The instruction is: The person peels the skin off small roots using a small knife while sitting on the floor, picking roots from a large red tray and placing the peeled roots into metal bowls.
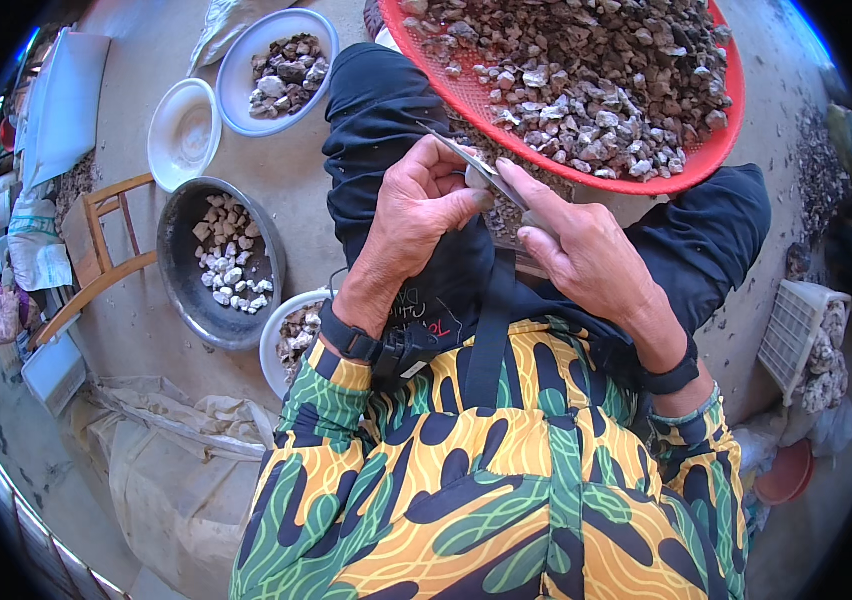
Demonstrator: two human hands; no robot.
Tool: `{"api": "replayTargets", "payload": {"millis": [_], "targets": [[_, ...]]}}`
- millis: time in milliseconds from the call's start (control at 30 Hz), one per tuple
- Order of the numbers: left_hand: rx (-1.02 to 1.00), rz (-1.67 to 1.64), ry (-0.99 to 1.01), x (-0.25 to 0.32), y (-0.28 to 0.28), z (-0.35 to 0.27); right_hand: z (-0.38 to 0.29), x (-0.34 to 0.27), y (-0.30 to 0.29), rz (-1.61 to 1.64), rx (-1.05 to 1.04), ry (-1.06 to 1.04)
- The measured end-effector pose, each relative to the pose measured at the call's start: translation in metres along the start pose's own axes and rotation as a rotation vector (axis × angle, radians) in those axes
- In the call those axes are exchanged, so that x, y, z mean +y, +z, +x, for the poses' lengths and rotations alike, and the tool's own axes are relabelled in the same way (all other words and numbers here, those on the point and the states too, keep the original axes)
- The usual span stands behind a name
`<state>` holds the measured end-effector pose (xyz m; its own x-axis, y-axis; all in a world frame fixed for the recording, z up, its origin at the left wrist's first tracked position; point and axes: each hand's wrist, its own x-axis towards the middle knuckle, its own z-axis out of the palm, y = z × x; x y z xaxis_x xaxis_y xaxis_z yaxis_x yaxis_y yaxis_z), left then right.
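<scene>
My left hand (414, 206) pinches a small pale lump (477, 178) between thumb and fingers, in front of my knees. A knife (502, 182) is in my right hand (594, 244), its thin blade lying across the lump with my forefinger stretched along it. The handle is mostly hidden in my palm. Just beyond both hands, a red plastic mesh basket (609, 182) rests between my knees. It holds a heap of rough brown and whitish lumps (583, 90), darker at the back and paler near me.
On my left stand a dark basin (178, 315) with two groups of lumps, a blue-rimmed bowl (234, 71) of dark and pale pieces, a white basin (158, 135) and another bowl (270, 352). A wooden chair (99, 232) lies beyond. A white crate (790, 337) sits at right.
</scene>
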<state>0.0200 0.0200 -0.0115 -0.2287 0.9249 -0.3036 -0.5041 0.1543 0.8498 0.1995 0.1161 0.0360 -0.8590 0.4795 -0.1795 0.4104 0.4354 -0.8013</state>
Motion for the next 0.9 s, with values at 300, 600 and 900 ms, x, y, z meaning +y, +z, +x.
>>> {"api": "replayTargets", "payload": {"millis": [300,600,900], "targets": [[-0.084,0.015,-0.008,0.001,0.001,-0.002,0.013,0.007,0.009,0.038,0.141,-0.051],[-0.086,-0.225,-0.034,0.003,-0.004,-0.002,-0.026,0.012,-0.007,0.146,0.004,-0.093],[-0.116,-0.251,-0.016,0.0,-0.007,0.0,-0.034,0.016,-0.003,-0.044,0.005,-0.081]]}}
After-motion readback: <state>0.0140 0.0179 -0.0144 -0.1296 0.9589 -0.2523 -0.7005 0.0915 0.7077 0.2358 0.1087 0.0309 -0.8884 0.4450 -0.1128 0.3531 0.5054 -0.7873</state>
